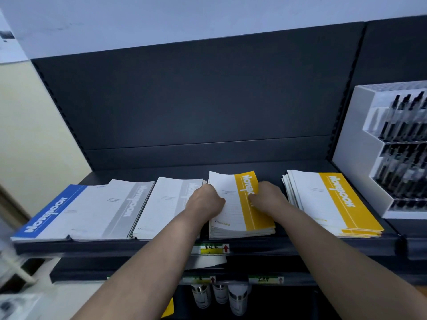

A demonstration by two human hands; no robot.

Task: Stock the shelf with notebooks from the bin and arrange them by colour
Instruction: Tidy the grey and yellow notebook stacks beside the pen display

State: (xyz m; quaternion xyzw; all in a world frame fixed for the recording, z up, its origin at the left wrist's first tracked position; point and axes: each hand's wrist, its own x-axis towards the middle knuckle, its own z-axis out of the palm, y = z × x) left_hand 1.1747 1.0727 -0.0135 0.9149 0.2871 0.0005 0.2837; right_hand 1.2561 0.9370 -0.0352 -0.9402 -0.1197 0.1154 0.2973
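Both hands were on the middle yellow notebook stack (234, 215), which lay flat on the top shelf (92, 247). The left grip (204, 199) had its fingers curled over the stack's left edge with the thumb on the cover. The right grip (268, 197) closed on the right side, over the yellow band. To the right, apart from it, sat another yellow stack (335, 199). To the left lay two grey stacks (111, 209) and a blue notebook (46, 213). A pen display (369, 135) stood at the far right.
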